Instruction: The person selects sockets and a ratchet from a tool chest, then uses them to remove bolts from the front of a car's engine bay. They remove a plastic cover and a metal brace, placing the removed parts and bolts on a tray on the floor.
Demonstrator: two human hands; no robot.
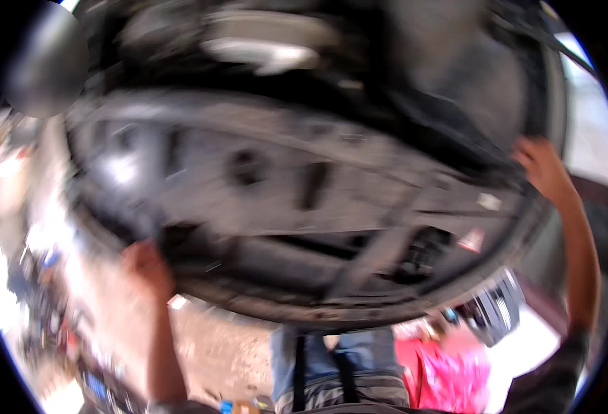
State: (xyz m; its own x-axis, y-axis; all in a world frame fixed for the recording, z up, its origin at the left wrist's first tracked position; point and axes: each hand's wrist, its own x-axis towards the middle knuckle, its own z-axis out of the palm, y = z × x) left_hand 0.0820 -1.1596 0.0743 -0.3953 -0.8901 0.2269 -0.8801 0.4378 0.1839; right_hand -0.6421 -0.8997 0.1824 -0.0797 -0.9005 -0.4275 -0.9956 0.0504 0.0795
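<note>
Head view: hands under grey panel.

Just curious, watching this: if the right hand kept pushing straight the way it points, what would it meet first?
The right hand already looks pressed to the edge of the big dark panel overhead, so that panel comes first. The picture is blurred, so actual contact is uncertain.
</note>
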